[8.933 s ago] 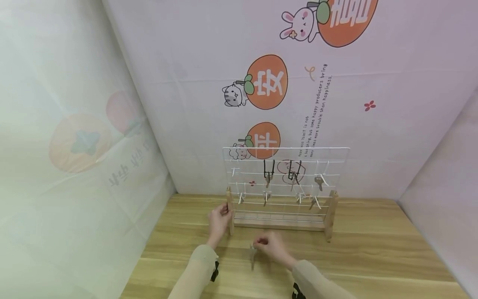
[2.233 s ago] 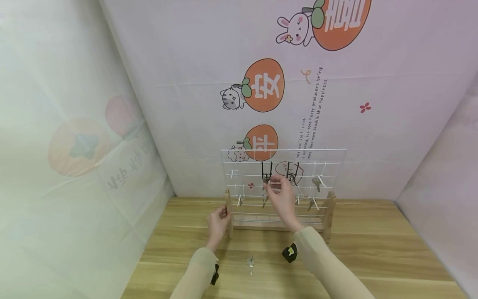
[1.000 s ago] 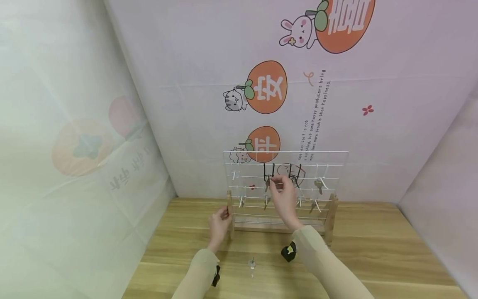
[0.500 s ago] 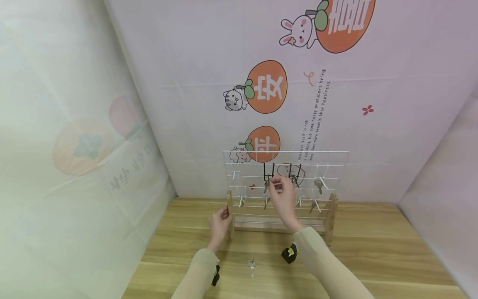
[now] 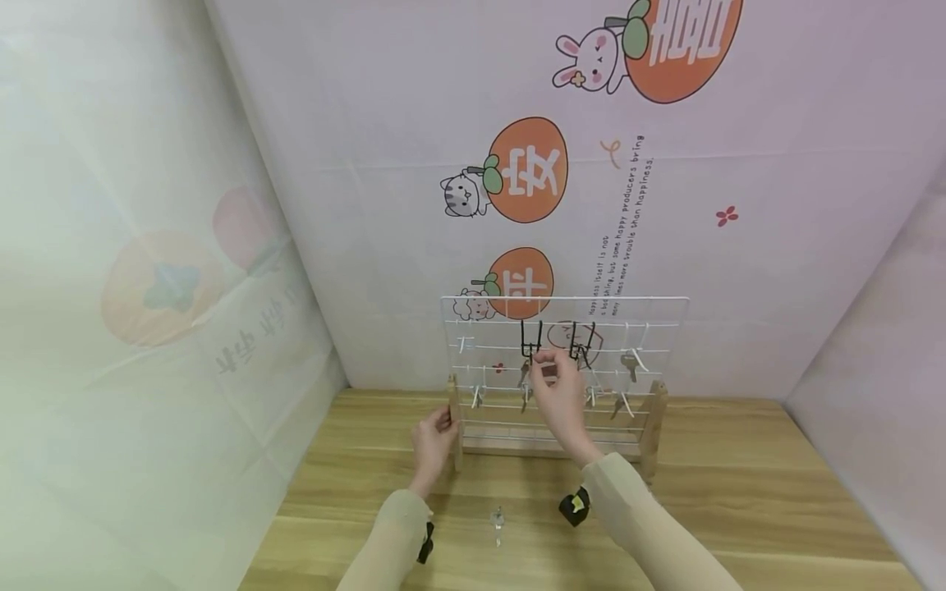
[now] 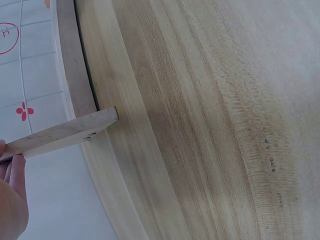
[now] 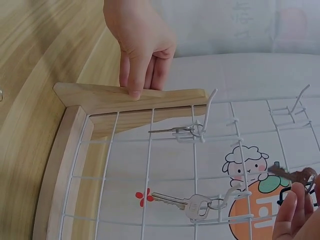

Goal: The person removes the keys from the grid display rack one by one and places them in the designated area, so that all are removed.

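A white wire grid rack in a wooden stand holds several keys on white and black hooks. My left hand grips the left wooden upright, thumb on one face and fingers on the other, as the right wrist view shows. My right hand is at the left black hook, thumb and forefinger pinching a dark key at its ring end. Whether the ring is still round the hook is hidden by the fingers. Another silver key lies on the table in front of the rack.
Another black hook with a key is just right of my right hand. A key hangs on a lower white hook below it. The upper-left white hook bears no visible key. Printed cloth stands close behind the rack.
Earlier my right hand held a key low over the table; that key now lies there. The right hand has risen to the left black hook, lately shifting only slightly. My left hand stays put.
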A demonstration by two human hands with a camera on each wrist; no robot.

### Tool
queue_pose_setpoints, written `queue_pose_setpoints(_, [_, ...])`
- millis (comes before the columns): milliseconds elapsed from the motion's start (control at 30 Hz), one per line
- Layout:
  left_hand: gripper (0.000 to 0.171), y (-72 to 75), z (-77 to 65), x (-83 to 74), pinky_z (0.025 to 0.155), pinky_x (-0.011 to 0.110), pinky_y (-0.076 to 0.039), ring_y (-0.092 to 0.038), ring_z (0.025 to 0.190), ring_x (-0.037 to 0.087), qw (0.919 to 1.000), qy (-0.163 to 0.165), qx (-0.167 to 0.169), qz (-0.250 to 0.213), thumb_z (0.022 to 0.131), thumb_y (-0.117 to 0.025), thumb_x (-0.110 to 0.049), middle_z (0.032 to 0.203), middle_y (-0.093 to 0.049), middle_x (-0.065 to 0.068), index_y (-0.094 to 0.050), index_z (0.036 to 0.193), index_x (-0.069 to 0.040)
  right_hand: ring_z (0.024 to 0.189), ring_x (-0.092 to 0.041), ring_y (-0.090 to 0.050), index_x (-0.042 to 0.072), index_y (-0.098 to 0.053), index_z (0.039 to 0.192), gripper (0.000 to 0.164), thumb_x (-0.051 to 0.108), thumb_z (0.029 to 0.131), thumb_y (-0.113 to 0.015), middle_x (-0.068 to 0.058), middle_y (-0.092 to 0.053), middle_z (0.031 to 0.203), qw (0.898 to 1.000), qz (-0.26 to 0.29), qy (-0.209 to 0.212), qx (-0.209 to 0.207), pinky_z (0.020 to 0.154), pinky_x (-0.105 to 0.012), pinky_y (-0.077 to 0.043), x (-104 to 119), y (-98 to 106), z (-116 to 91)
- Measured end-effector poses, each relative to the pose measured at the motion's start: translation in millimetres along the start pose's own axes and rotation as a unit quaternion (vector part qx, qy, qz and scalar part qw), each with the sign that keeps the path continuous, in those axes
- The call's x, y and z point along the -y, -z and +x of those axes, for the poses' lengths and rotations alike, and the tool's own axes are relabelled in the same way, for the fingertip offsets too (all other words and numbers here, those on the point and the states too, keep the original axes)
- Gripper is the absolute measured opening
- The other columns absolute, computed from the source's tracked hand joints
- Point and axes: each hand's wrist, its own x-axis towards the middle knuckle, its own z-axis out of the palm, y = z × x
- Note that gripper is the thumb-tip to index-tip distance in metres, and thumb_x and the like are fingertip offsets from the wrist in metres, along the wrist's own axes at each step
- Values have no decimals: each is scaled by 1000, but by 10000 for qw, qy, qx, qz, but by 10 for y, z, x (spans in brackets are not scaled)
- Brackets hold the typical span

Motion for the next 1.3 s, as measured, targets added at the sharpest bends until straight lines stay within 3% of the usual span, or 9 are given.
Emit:
queue_pose_setpoints(633, [27,-9,-3,-15,79,32,-66,-74,93,39,10000,-8,14,44,84,-71,9,105,-72,29,-68,110,11,87,-17,-63,4,-60,105,14,14,95,-64,-11,-66,106,9997,68,-148,204,70,-10,-55,-2,14,32])
queue_pose_setpoints(1300, [29,2,4,8,80,30,-66,-74,96,37,9998,198,72,-60,85,-70,7,108,-72,28,-67,113,10,78,-4,-61,4,-67,105,12,10,95,-63,-11,-71,99,9990,306,258,190,67,-11,-55,5,113,-47])
